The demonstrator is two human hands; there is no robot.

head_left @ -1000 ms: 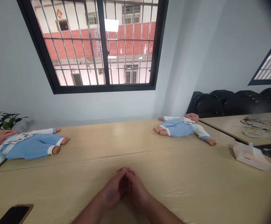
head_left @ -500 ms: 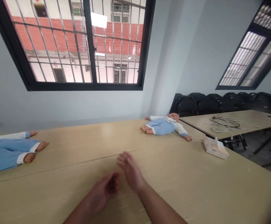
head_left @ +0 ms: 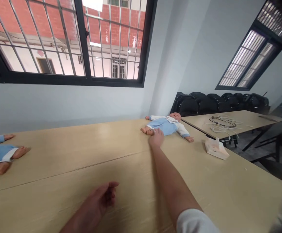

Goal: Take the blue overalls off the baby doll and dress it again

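Note:
A baby doll (head_left: 166, 125) in a white top and light blue trousers lies on its back near the far edge of the table. My right hand (head_left: 157, 137) is stretched out to it, its fingers closed at the cuff of the doll's nearer leg; the hand partly hides that leg and its own fingertips. My left hand (head_left: 102, 200) hovers low over the near part of the table, holding nothing, thumb apart from loosely bent fingers. A second doll (head_left: 0, 153), dressed alike, is cut off by the left edge of the view, legs pointing right.
A tissue box (head_left: 216, 149) stands near the right edge of the wooden table (head_left: 77, 142). Beyond a gap, another table (head_left: 250, 117) carries tangled white and black cables (head_left: 224, 124). Black folding chairs (head_left: 204, 103) are stacked by the wall under barred windows.
My right hand has moved forward and right, from beside my left hand to the doll's leg. My left hand has shifted slightly left and down. The view has turned right.

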